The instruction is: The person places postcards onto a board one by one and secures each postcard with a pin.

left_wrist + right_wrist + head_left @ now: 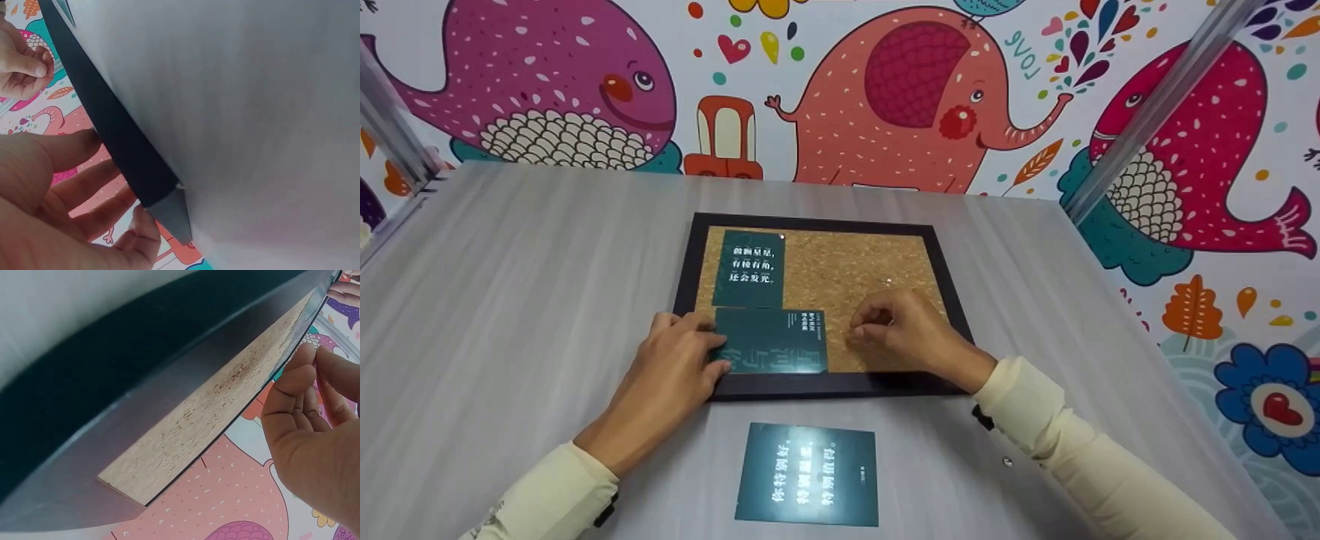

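In the head view, a black-framed cork board (847, 259) lies on the table. A dark green card (748, 289) with white lettering sits at its upper left, a clear push pin (781, 236) at that card's top right corner. Below it lies a second, sideways green card (769, 337). My left hand (679, 356) rests over the frame's left side, fingers and thumb on that card's left edge. Just right of the card, my right hand (904, 330) has thumb and forefinger together, pinching what looks like a tiny push pin, mostly hidden by the fingertips.
Another green card (808, 476) lies on the table in front of the board. A small clear pin (1007, 461) is by the right sleeve, and another pin (887, 281) is on the cork. A cartoon-printed wall (840, 90) stands behind the table.
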### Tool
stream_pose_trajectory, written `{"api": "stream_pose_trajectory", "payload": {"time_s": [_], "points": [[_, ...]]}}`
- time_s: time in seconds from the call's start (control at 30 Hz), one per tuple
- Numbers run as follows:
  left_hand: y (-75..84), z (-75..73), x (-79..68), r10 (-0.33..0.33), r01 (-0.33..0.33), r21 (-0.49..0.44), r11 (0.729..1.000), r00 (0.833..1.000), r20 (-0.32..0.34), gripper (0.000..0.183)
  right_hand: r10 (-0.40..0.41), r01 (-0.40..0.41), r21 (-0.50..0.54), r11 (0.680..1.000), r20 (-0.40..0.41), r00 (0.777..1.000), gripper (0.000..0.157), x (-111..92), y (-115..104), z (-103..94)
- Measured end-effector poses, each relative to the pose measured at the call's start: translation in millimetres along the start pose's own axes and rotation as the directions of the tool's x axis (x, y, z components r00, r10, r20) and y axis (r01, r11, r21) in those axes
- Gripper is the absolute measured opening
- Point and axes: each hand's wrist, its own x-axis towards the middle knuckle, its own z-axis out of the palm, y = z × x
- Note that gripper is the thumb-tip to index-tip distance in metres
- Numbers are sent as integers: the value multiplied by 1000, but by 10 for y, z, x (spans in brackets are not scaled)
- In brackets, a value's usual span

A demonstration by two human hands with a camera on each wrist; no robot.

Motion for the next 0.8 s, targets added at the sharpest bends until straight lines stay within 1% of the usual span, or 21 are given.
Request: {"api": "stream_pose_trajectory", "payload": {"time_s": [0.1,0.4,0.6,0.8], "points": [[-1,1,0,4,-4,0,1000,1000,-5,27,-5,5,-8,1000,-5,1000,12,24,8,5],[-2,9,5,-10,10,2,1000,1000,16,28,19,-18,-9,1000,13,1000,10,65,17,18],[-5,5,1,-7,7,0,1000,1000,16,28,18,-18,19,1000,29,999,10,97,33,24],[-4,6,1,-4,4,1,1000,1000,17,28,41,-43,49,998,43,998,11,129,18,20]]}}
